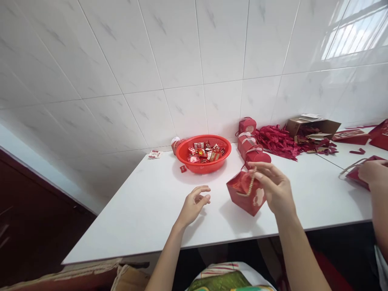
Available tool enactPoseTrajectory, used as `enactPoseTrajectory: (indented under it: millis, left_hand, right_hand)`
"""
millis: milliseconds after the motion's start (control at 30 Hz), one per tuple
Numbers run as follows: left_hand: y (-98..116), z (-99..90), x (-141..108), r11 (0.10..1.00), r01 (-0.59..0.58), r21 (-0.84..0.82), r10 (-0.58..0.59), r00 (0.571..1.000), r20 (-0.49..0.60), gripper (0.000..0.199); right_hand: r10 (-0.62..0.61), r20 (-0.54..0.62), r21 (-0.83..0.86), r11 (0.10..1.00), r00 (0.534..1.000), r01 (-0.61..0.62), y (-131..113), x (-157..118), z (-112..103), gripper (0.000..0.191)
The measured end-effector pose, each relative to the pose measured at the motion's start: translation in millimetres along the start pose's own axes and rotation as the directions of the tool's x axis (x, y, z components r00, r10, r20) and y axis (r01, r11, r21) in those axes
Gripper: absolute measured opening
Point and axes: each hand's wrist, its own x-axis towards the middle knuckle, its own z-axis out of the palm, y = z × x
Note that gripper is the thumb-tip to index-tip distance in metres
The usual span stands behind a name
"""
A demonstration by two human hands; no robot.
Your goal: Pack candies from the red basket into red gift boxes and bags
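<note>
The left hand (192, 206) has an open path across the white table (136, 214) to the red plastic basket (203, 153) against the tiled wall (182, 60). The right hand (274, 190), holding a red gift box (246, 194), has passage toward a co-worker's hand (374, 171), but a row of red boxes (249, 145) and heaped red ribbons (277, 141) bar the way to a cardboard carton (312, 126).

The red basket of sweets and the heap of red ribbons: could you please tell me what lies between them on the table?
In the head view, a group of red gift boxes lies between the red basket and the heap of red ribbons.
</note>
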Motion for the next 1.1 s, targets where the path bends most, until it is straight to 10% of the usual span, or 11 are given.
enactPoseTrajectory:
  millis: [367, 567, 833, 1100]
  left_hand:
    - [-30.9, -4.2, -14.7, 0.995, 0.058, 0.08, -0.058, 0.998, 0.004, 0.032]
    - [-43.3, 2.5, -22.0, 0.995, -0.006, 0.103, 0.011, 0.999, -0.048, 0.027]
    - [-43.6, 0.2, -28.8, 0.991, -0.028, 0.128, 0.039, 0.996, -0.086, 0.024]
    - [-47.8, -1.5, -27.5, 0.993, -0.004, 0.118, 0.012, 0.998, -0.069, 0.025]
  right_hand:
    - [-0.133, -0.396, -0.164, 0.984, 0.908, 0.072, -23.2, 63.1, -72.6, 0.013]
    - [0.003, -0.543, -0.177, 0.977, 0.84, -0.118, -8.9, 135.8, -109.0, 0.011]
    - [0.083, -0.573, -0.115, 0.977, 0.816, -0.18, 26.6, 226.4, -98.0, 0.017]
    - [0.141, -0.428, 0.008, 0.988, 0.893, -0.152, 44.4, 245.9, -97.1, 0.019]
